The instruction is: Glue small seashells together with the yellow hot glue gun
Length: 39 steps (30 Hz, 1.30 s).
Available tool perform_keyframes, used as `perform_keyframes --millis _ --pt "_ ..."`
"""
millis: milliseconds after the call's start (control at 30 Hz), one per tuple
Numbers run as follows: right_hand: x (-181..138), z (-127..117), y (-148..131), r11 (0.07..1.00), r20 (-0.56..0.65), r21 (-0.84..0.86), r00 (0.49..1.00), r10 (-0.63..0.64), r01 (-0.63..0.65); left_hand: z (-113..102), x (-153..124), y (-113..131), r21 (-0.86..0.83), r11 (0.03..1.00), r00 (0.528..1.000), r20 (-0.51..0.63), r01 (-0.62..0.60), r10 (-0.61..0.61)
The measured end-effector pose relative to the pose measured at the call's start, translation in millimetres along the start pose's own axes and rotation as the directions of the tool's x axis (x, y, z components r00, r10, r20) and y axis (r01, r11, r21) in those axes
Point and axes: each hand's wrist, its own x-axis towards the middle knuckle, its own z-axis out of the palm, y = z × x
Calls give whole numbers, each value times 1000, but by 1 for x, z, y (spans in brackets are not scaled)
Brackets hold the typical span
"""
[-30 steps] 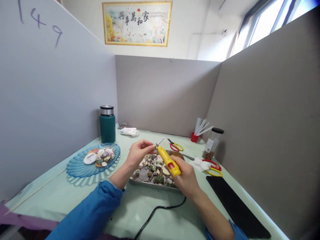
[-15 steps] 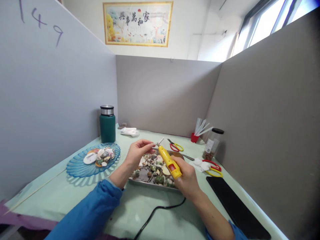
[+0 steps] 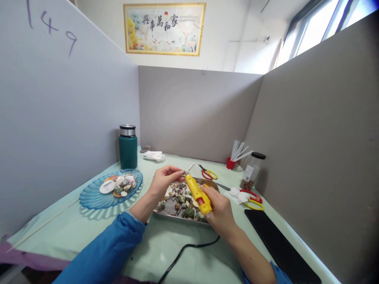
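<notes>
A yellow hot glue gun point(image 3: 197, 193) is gripped in my right hand point(image 3: 220, 209), its nozzle pointing up and to the left. Close to that nozzle, my left hand point(image 3: 166, 179) pinches something too small to make out between thumb and fingers. Whether the nozzle touches it I cannot tell. Beneath both hands lies a metal tray point(image 3: 177, 218) full of mixed seashells point(image 3: 189, 213). From below the right hand a black cord point(image 3: 189, 245) runs toward the front edge of the table.
A blue scalloped plate point(image 3: 91, 199) with shells and a green bottle point(image 3: 128, 152) stand left. Scissors point(image 3: 209, 173), a red cup point(image 3: 231, 163) of glue sticks, a jar point(image 3: 251, 171), a second pair of scissors point(image 3: 254, 199) and a black slab point(image 3: 278, 244) lie right. Grey partitions point(image 3: 198, 110) surround the table.
The glue gun in my right hand has shifted slightly left, bringing its nozzle nearer my left fingertips. My left hand stays nearly still.
</notes>
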Motion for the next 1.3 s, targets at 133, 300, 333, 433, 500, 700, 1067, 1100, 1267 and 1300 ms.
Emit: perform_keyframes --millis 133,300,333,433,500,700,1067,1100,1267,1300 --pt "-2 1 1 1000 -11 -22 1000 18 -19 0 -1 1 0 1000 1000 -11 -1 1" --pt "-4 1 2 999 -27 -51 1000 -1 -1 1 -2 4 -7 1000 1000 -25 11 -12" --pt "-3 1 2 999 -28 -53 1000 -7 5 1 -2 4 -10 1000 1000 -26 14 -14" --pt "-3 1 2 998 -18 -63 1000 -23 22 0 -1 3 -25 1000 1000 -23 15 -16" --pt "-2 1 1 997 -4 -68 999 -34 34 0 -1 1 -34 999 1000 -18 15 -16" --pt "-1 0 -2 996 25 -78 999 -43 45 1 -1 0 -29 999 1000 -17 15 -15" --pt "-2 1 -3 995 23 -101 1000 -21 23 3 -2 4 37 999 998 -68 -3 5" --pt "-2 1 -3 994 22 -104 1000 -15 17 3 -2 5 55 998 997 -75 -11 15" --pt "-3 1 -2 993 10 -117 1000 0 1 0 -1 4 77 996 996 -81 -36 42" --pt "-3 2 -2 993 2 -120 1000 3 -2 0 -1 3 74 997 996 -75 -36 41"
